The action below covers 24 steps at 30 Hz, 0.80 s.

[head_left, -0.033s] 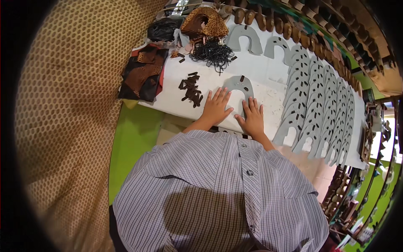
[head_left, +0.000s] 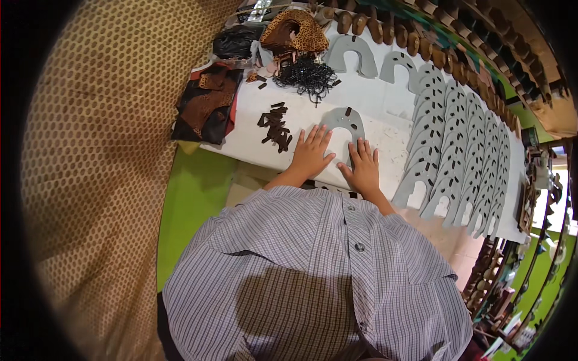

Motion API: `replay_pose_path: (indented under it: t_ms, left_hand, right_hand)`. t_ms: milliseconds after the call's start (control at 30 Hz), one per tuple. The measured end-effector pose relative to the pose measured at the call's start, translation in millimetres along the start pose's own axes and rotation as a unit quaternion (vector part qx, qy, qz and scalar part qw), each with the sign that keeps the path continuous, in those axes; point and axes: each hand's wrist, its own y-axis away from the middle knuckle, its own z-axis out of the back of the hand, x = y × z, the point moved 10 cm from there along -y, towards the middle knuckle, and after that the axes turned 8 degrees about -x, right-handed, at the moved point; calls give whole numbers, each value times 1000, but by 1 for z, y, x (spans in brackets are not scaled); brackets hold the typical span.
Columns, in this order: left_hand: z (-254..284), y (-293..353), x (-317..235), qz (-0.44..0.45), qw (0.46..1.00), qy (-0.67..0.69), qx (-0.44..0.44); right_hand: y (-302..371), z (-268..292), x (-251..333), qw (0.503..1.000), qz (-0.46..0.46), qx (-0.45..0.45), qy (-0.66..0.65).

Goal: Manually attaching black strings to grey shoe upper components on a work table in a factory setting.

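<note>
On the white worktable before me lies a grey U-shaped flat piece (head_left: 344,118), like a cut shoe part, with small dark tabs on it. My left hand (head_left: 311,154) lies flat with fingers spread over its left leg. Across the right leg rests my right hand (head_left: 362,167), palm down, fingers stretched out. Neither hand grips anything. Left of them is a loose pile of small dark brown strips (head_left: 276,127). The lower ends of the grey piece are largely hidden by my hands.
To the right, overlapping rows of similar grey pieces (head_left: 428,129) cover the table (head_left: 379,102). Black cord-like strands (head_left: 306,78) and a leopard-print bundle (head_left: 295,33) sit at the back, dark and brown scraps (head_left: 208,102) at the left. Brown shoe lasts (head_left: 385,33) line the far edge.
</note>
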Motion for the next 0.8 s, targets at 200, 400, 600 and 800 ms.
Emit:
replay_pose_path:
  t_ms: [200, 400, 600, 800]
  left_hand:
    - [4, 4, -2, 30, 999, -24, -23]
    - [10, 3, -1, 40, 998, -9, -43]
    - [9, 7, -1, 43, 998, -14, -37]
    - [7, 23, -3, 39, 998, -4, -38]
  right_hand:
    - [0, 3, -2, 1000, 7, -26, -3]
    - [0, 5, -3, 998, 21, -51, -18]
    - [5, 5, 2, 997, 32, -48, -42]
    - [7, 13, 2, 995, 39, -73, -52]
